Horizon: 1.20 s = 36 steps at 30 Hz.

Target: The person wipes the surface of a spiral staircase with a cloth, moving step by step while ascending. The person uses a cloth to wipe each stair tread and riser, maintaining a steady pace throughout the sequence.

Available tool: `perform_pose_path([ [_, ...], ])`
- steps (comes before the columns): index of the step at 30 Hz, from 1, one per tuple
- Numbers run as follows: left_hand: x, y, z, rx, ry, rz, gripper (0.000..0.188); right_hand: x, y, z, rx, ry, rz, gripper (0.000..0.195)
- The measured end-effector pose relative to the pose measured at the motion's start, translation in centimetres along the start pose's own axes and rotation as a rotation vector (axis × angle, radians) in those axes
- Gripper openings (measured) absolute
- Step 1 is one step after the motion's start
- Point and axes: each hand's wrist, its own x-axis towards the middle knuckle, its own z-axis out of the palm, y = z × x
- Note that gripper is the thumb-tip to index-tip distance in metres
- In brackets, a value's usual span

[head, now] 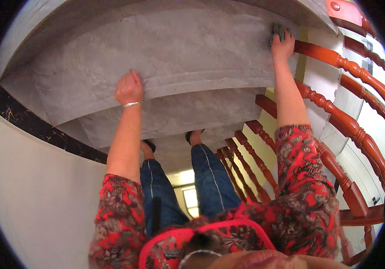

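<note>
My right hand (283, 43) holds a dark green cloth or scouring pad (279, 31) against the far right end of a grey stone-like stair tread (195, 50), close to the base of a wooden baluster (320, 55). My left hand (130, 88), with a bracelet at the wrist, rests in a fist near the front edge of the same tread. A small dark tip shows at its fingers; whether it holds anything is unclear.
Turned reddish-brown balusters (350, 124) line the stairs on the right. A dark marbled skirting (44, 126) runs along the white wall (44, 195) on the left. Lower steps (179, 111) descend beneath me, where my feet stand. A curved riser borders the tread's far side.
</note>
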Motion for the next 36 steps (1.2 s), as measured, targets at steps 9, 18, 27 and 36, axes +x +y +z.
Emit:
perform_pose_path([
  [9, -0.2, -0.5, 0.1, 0.015, -0.026, 0.039, 0.035, -10.1, -17.4, 3.6, 0.154, -0.231, -0.473, 0.042],
  [18, -0.5, -0.8, 0.1, 0.096, -0.030, 0.055, 0.031, -9.0, -11.5, -0.7, 0.346, -0.082, -0.386, 0.031],
  [27, 0.0, -0.1, 0.0, 0.108, -0.002, 0.063, 0.033, -16.3, 2.4, -5.2, -0.158, -0.070, 0.143, 0.039],
  [36, 0.1, -0.4, 0.4, 0.087, -0.075, 0.053, 0.032, -20.9, -20.0, -1.3, 0.434, -0.247, -0.196, 0.037],
])
